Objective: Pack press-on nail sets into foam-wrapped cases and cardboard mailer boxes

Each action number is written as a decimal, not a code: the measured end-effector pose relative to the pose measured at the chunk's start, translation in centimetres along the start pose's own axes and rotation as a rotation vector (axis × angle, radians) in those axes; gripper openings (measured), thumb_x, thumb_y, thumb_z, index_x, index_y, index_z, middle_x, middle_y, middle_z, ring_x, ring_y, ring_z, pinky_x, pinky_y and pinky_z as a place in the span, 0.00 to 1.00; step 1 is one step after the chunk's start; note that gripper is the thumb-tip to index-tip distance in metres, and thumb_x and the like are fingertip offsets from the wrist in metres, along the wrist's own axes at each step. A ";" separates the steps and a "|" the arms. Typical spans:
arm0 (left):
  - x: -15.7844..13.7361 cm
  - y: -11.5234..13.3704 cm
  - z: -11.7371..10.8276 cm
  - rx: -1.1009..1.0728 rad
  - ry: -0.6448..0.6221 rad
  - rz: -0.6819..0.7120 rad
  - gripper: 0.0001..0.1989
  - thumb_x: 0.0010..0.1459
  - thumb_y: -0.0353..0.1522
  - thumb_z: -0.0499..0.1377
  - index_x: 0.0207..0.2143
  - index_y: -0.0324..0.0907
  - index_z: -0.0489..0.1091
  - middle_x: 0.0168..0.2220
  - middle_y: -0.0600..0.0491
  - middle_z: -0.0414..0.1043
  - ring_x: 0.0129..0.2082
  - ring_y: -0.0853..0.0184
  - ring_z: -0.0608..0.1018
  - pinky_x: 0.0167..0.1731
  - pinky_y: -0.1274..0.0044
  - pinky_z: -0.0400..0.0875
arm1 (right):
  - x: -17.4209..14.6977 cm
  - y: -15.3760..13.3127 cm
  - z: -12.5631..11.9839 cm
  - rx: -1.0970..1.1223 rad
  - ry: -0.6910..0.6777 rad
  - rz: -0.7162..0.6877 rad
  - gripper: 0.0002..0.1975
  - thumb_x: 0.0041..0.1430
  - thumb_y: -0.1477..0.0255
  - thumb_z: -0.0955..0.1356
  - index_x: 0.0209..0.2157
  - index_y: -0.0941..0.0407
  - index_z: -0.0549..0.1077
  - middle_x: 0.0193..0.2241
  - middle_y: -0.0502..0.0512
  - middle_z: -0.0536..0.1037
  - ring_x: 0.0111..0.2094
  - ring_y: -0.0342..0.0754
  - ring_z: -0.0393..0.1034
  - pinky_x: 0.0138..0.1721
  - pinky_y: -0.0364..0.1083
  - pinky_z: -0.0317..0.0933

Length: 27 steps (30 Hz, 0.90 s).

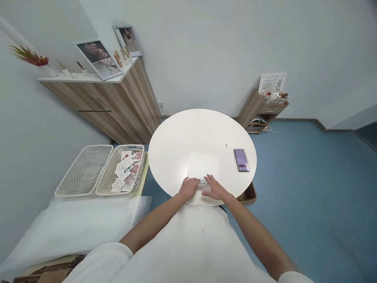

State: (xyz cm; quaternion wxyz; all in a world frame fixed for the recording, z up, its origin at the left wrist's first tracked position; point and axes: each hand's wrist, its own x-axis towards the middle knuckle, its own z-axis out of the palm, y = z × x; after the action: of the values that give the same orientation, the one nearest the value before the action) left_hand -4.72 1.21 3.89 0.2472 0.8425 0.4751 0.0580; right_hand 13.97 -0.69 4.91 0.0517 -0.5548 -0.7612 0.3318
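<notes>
A small clear, shiny plastic case [203,181] lies near the front edge of the round white table [176,137], between my two hands. My left hand [188,189] is closed at its left end, fingertips on it. My right hand [217,190] touches its right end with the fingertips, thumb stretched out apart from the other fingers. A thin translucent white sheet [203,161] lies flat on the table just beyond my hands; whether it runs beneath the case I cannot make out.
On the table's right lies a blurred purple phone-like object [241,160]. Left of the table stand a white basket of carded packs [125,173] and a basket of clear plastic cases [85,169]. White wrapping sheets [88,224] are stacked nearer me. An open cardboard box [250,194] sits below right.
</notes>
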 end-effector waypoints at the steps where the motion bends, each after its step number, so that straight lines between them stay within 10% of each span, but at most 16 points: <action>1: 0.2 0.0 -0.2 -0.004 -0.006 0.004 0.15 0.56 0.29 0.47 0.45 0.48 0.62 0.43 0.52 0.69 0.45 0.64 0.70 0.52 0.65 0.51 | -0.3 0.0 0.2 -0.024 0.022 -0.014 0.39 0.45 0.61 0.67 0.57 0.57 0.50 0.58 0.63 0.51 0.59 0.57 0.42 0.53 0.54 0.47; 7: 1.7 -0.3 -1.9 -0.032 -0.082 0.027 0.11 0.55 0.33 0.49 0.39 0.47 0.68 0.37 0.51 0.71 0.38 0.63 0.73 0.45 0.69 0.58 | -0.8 0.2 0.5 -0.008 0.141 0.066 0.22 0.55 0.75 0.57 0.53 0.54 0.57 0.50 0.57 0.66 0.46 0.50 0.64 0.42 0.48 0.60; 19: 6.0 -4.1 -4.0 -0.525 -0.173 -0.105 0.11 0.50 0.38 0.53 0.31 0.46 0.74 0.31 0.55 0.75 0.32 0.65 0.75 0.30 0.78 0.66 | 2.9 2.9 -2.6 0.436 0.113 0.202 0.14 0.56 0.67 0.58 0.42 0.52 0.68 0.41 0.52 0.73 0.42 0.47 0.67 0.42 0.48 0.60; 24: 5.4 -4.1 -3.4 -0.107 0.182 -0.295 0.15 0.53 0.33 0.51 0.42 0.40 0.68 0.43 0.47 0.70 0.44 0.60 0.71 0.42 0.71 0.65 | 5.6 4.1 -2.9 0.514 0.050 0.275 0.14 0.56 0.67 0.58 0.41 0.53 0.70 0.43 0.52 0.72 0.43 0.47 0.66 0.43 0.46 0.59; 27: 4.0 -2.1 -2.4 0.135 0.256 -0.003 0.18 0.56 0.32 0.49 0.49 0.41 0.62 0.53 0.46 0.61 0.54 0.60 0.62 0.51 0.67 0.56 | 6.8 4.8 -2.8 0.496 0.004 0.282 0.14 0.57 0.68 0.57 0.40 0.52 0.70 0.41 0.52 0.73 0.42 0.46 0.66 0.41 0.45 0.59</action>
State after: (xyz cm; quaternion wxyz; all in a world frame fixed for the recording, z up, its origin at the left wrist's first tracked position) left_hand -4.95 6.26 4.47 0.1274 0.8424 0.5066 0.1323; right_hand 16.49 7.31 2.42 0.1409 -0.6263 -0.5719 0.5108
